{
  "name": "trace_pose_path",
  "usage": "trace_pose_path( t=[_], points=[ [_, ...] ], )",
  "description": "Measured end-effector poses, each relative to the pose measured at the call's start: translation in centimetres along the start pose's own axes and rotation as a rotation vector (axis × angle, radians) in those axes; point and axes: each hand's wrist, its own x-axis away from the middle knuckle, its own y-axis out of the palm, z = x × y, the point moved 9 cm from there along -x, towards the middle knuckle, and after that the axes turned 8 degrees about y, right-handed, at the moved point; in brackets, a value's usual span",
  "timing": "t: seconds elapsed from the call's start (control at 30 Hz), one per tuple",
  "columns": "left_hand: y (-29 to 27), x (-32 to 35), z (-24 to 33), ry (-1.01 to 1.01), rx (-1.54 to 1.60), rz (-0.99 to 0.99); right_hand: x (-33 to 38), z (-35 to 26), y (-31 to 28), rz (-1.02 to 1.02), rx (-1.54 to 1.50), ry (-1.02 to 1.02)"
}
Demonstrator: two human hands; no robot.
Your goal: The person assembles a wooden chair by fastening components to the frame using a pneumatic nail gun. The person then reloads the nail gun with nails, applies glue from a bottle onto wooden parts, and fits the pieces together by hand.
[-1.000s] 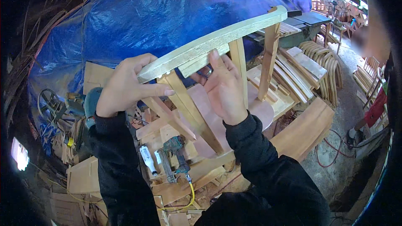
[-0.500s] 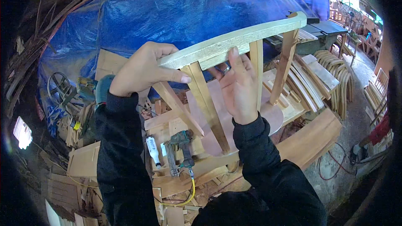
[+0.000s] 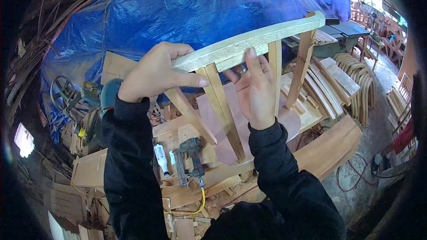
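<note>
A curved pale wooden rail lies across the tops of the upright slats and posts of a wooden chair back, which rises from a rounded seat. My left hand is closed around the rail's left end, its thumb across the front near the top of a slat. Against the rail's underside, between two slats, sits a short pale wood strip. My right hand pinches this strip, thumb on the front and fingers behind, partly hidden.
Below lie a nail gun with a yellow hose and a white bottle on wooden boards. Stacked curved wood pieces stand at right. A blue tarp hangs behind. At left is a machine with a handwheel.
My left hand and the rail's left end have shifted slightly to the right. The strip has moved a little rightward too, with my right hand still on it.
</note>
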Motion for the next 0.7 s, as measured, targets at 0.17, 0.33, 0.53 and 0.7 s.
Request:
trace_pose_path(
  t=[0.17,0.33,0.53,0.7],
  points=[
    [0.2,-1.0,0.5,-0.019,-0.243,0.078,0.3,-0.3,-0.4,0.042,0.027,-0.008],
    [-0.2,-0.7,0.8,-0.050,-0.276,0.120,0.3,-0.1,0.0,0.033,0.022,-0.009],
    [0.4,-1.1,0.6,-0.037,-0.201,0.127,0.3,-0.4,-0.8,0.079,0.027,-0.036],
    [-0.4,-1.2,1.7,0.077,-0.166,0.169,0.1,0.0,-0.6,0.067,0.006,-0.016]
  ],
)
